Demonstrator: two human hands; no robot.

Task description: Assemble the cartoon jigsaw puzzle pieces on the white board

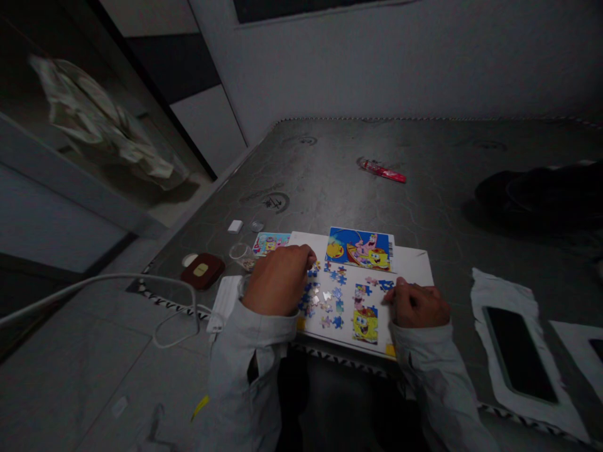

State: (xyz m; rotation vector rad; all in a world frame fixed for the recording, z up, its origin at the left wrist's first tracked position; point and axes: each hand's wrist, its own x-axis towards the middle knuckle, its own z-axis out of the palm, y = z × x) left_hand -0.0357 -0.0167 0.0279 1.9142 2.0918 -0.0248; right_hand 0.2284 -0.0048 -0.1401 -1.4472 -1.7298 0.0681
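My left hand (280, 279) is closed, its fingertips curled above the upper left of a white board (409, 260). Whatever it may pinch is hidden. Loose jigsaw pieces (326, 296) lie spread beside and below it. My right hand (419, 306) is closed at the board's right side, with thumb and forefinger on a blue puzzle piece (386, 285). Left of that hand is a joined strip of puzzle (365, 323) showing a yellow cartoon figure, with further pieces above it. A picture card (360, 249) with cartoon figures lies at the board's back edge.
Left of the board are a second picture card (271, 242), a clear cup (242, 254), a brown case (202, 271) and a white power strip (225, 304) with a cable. A phone (521, 353) lies on white tissue at right. A red wrapper (384, 172) lies farther back.
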